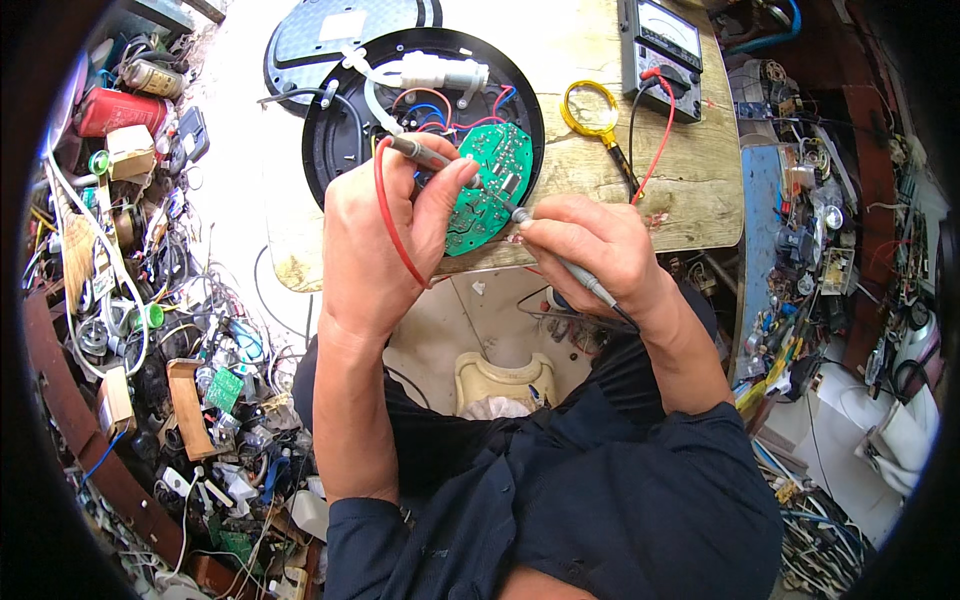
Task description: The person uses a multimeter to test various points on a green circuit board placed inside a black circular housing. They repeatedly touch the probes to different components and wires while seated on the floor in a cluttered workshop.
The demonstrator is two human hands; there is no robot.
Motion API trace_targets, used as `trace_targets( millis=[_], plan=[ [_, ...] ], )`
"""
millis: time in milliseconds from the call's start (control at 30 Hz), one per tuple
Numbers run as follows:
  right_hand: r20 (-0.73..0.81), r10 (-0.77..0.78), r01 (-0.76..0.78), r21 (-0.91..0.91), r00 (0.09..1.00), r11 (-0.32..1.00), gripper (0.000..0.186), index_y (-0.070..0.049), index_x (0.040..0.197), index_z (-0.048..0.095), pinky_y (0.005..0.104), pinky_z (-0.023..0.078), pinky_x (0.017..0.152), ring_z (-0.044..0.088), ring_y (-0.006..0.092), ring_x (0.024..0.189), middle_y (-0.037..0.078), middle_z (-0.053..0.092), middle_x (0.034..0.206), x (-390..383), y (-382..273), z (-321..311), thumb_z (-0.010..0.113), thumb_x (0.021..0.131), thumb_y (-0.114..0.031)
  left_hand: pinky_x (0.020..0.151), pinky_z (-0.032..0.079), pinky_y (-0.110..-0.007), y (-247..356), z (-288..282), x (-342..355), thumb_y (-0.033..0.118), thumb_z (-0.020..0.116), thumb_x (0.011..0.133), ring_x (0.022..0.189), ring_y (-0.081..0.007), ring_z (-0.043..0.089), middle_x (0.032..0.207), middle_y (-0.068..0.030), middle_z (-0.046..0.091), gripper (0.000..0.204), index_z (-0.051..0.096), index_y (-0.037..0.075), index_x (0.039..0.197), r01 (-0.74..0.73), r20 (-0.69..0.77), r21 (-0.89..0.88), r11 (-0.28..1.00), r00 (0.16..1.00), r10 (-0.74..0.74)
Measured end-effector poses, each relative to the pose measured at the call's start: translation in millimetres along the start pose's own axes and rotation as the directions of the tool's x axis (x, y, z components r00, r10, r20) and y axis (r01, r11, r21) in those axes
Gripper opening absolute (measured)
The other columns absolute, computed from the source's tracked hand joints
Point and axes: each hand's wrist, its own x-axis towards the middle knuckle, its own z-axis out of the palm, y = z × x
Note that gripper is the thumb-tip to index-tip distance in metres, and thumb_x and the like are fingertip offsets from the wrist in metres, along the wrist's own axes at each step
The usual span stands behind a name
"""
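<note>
My left hand [375, 230] is closed around a grey test probe [420, 153] with a red lead. In my right hand [590, 250] is a second grey test probe [585, 280], its dark lead trailing back under the wrist. Both probe tips point at the green circuit board [508, 150], near its middle; whether they touch it I cannot tell. The board leans at the near edge of a round black housing [325, 135], with coloured wires running to it. Inside the housing lies a white cylindrical part [430, 70] with a pale tube.
An analog multimeter [665, 60] with red and black leads stands at the back right of the wooden table [690, 190]. Beside it lies a yellow-rimmed magnifying glass [590, 108]. A dark round cover [340, 50] sits behind the housing. Heaped electronic scrap [220, 420] flanks both sides.
</note>
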Motion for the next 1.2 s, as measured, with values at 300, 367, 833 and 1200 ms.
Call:
trace_targets(
  millis=[300,367,833,1200],
  plan=[
    [-0.013,0.064,-0.063,0.068,0.998,0.996,0.032,-0.002,0.103,0.069,0.037,0.057,0.059,0.069,0.0284,0.071,0.013,0.068,0.093,-4,1,1,0.075,0.073,0.007,0.054,0.051,-0.034,5,0,-1,0.009,0.075,0.092,0.058,-0.0254,0.068,0.072,-0.0131,0.069,0.012,0.067,0.0,0.093,0.052,0.011,-0.023,0.998,0.999,-0.052],
    [-0.029,0.075,-0.072,0.089,0.997,0.993,0.031,-0.002,0.104,0.069,0.0373,0.057,0.06,0.07,0.0293,0.071,0.013,0.068,0.093,-5,3,1,0.075,0.074,0.008,0.055,0.051,-0.034,7,1,0,0.008,0.075,0.092,0.059,-0.0252,0.069,0.073,-0.0134,0.07,0.012,0.067,0.0,0.093,0.045,0.017,-0.013,0.999,0.999,-0.045],
    [-0.022,0.013,-0.012,0.066,1.0,0.998,0.033,-0.003,0.104,0.07,0.0363,0.056,0.059,0.07,0.0292,0.072,0.013,0.068,0.093,-5,5,-1,0.076,0.073,0.008,0.057,0.053,-0.033,8,1,0,0.01,0.075,0.092,0.062,-0.0271,0.071,0.075,-0.0146,0.071,0.013,0.068,-0.001,0.093,0.034,0.001,-0.018,0.999,0.999,-0.034],
    [0.007,-0.005,0.004,0.068,1.0,0.998,0.033,-0.002,0.104,0.07,0.0362,0.057,0.061,0.07,0.0289,0.073,0.013,0.068,0.093,-6,4,-4,0.075,0.073,0.01,0.056,0.052,-0.033,6,3,1,0.01,0.075,0.092,0.059,-0.0244,0.07,0.071,-0.015,0.069,0.014,0.069,-0.002,0.091,0.123,-0.016,-0.039,0.992,0.992,-0.124]
  ],
)
